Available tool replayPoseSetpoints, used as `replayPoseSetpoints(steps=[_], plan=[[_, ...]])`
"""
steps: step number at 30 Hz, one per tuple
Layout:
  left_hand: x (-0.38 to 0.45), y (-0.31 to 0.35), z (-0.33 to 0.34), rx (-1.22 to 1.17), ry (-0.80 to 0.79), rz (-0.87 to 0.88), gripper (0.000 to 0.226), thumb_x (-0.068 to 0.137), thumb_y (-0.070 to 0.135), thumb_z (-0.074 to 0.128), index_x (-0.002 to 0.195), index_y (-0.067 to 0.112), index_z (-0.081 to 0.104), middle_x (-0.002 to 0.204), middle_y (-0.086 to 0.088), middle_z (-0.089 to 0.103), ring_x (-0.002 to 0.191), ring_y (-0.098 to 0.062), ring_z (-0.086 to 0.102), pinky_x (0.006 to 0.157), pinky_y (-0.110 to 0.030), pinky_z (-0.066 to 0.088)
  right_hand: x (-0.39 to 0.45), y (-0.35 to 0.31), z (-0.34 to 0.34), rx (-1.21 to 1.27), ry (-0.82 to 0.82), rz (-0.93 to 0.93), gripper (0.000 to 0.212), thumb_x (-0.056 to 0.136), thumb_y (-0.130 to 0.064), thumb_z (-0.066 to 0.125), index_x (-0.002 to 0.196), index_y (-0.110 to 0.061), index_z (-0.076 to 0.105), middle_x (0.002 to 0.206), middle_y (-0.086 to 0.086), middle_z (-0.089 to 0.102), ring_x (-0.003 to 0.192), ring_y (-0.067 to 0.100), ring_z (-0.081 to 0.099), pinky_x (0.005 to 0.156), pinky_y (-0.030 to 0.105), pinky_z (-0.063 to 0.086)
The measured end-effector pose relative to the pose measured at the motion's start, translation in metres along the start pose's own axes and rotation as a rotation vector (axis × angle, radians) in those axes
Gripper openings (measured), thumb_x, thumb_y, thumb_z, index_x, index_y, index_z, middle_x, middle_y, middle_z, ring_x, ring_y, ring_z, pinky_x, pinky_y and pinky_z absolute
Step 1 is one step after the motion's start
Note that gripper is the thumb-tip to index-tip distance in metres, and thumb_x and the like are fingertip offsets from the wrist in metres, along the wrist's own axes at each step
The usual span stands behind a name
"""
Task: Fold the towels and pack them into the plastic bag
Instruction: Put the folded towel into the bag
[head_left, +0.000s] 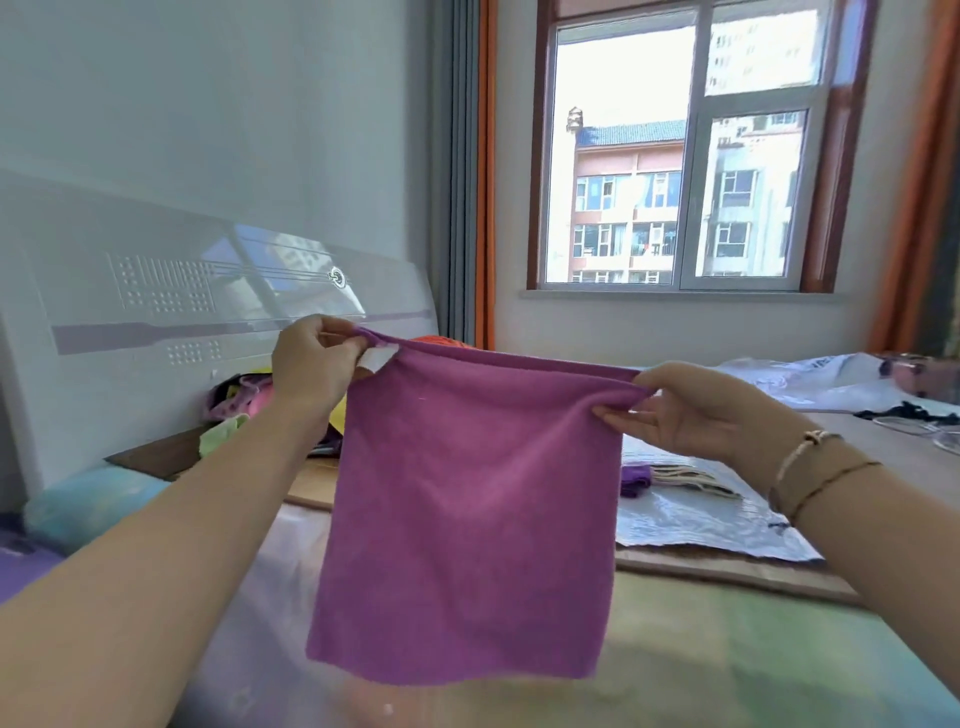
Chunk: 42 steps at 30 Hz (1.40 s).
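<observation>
A purple towel (467, 509) hangs in the air in front of me, spread flat above the bed. My left hand (311, 364) pinches its top left corner, where a white label shows. My right hand (701, 410) pinches the top right corner, with two bracelets on that wrist. Behind the towel to the right lies a clear plastic bag (696, 525) with a folded purple towel (635, 479) and a striped cloth inside or on it. A heap of coloured towels (239, 410) sits at the back left, partly hidden by my left arm.
A brown board (727, 571) lies under the plastic bag on the bed (727, 670). A white headboard (156, 291) stands at the left. A white bag (831, 379) and dark cords (904, 413) lie far right under the window.
</observation>
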<state>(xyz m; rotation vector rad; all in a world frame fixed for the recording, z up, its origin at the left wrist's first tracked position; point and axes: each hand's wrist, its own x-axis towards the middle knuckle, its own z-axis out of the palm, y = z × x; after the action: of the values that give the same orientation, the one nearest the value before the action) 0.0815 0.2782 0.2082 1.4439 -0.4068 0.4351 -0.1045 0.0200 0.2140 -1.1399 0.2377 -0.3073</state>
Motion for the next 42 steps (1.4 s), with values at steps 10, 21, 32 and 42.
replayPoseSetpoints(steps=[10, 21, 32, 42], plan=[[0.004, -0.034, -0.024, -0.012, -0.06, -0.075, 0.018, 0.087, -0.003, 0.063, 0.087, 0.013, 0.055, 0.095, -0.015, 0.064, 0.082, -0.028, 0.069, 0.081, -0.033, 0.059, 0.011, 0.021, 0.009, -1.212, -0.064, -0.275, 0.034, 0.072, 0.003, 0.077, 0.098, -0.014, 0.064, 0.093, 0.006, 0.067, 0.084, 0.018, 0.061, 0.078, 0.026, 0.051], [0.041, -0.058, -0.034, 0.268, -0.144, 0.057, 0.025, 0.072, -0.004, 0.073, 0.092, 0.01, 0.067, 0.084, -0.002, 0.066, 0.081, -0.017, 0.06, 0.067, -0.015, 0.049, 0.079, 0.03, 0.039, -0.766, 0.107, -0.22, 0.013, 0.096, -0.008, 0.057, 0.105, -0.001, 0.061, 0.081, 0.016, 0.063, 0.046, 0.019, 0.066, 0.042, 0.023, 0.052], [0.149, -0.07, -0.01, 0.318, 0.023, 0.288, 0.01, 0.083, 0.007, 0.07, 0.091, 0.013, 0.071, 0.09, -0.008, 0.071, 0.085, -0.018, 0.065, 0.078, -0.027, 0.049, 0.213, 0.012, 0.073, -0.548, 0.031, -0.614, 0.026, 0.099, -0.005, 0.047, 0.088, -0.016, 0.069, 0.102, 0.015, 0.069, 0.091, 0.02, 0.067, 0.092, 0.031, 0.053], [0.085, -0.168, -0.058, 0.517, -0.372, 0.238, 0.007, 0.082, 0.026, 0.075, 0.083, 0.021, 0.07, 0.073, 0.0, 0.068, 0.065, -0.009, 0.059, 0.061, -0.022, 0.044, 0.217, 0.085, 0.021, -1.193, -0.116, -0.355, 0.018, 0.094, -0.008, 0.054, 0.084, -0.005, 0.069, 0.073, 0.003, 0.06, 0.073, 0.013, 0.052, 0.069, 0.022, 0.037]])
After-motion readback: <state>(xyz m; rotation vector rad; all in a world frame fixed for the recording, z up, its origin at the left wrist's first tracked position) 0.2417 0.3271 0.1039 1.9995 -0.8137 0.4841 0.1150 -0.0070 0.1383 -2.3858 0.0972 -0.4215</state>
